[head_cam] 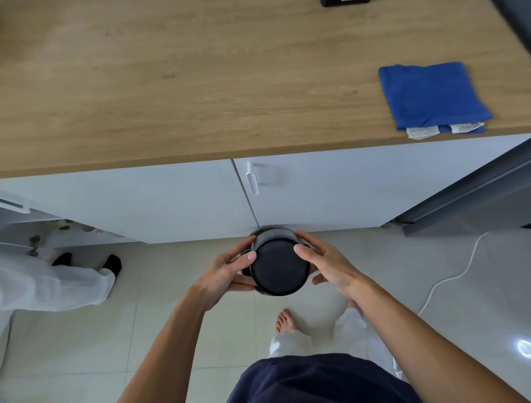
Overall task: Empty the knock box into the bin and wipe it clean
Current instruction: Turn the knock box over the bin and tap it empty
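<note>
Both hands, left hand (222, 276) and right hand (327, 263), clasp the black knock box (280, 266), apparently base-up, above the floor; fingers (304, 250) curled around its sides.

Wooden bench (172, 86) over white cabinets, tiled floor (86, 345) below.
White cabinet handle (253, 178) sat right of the door gap; white cable (448, 282) snaked across the floor at right; a second person's white trouser leg (57, 284) and dark socks (113, 263) showed at left; dark object (343, 2) at bench's far edge.
</note>
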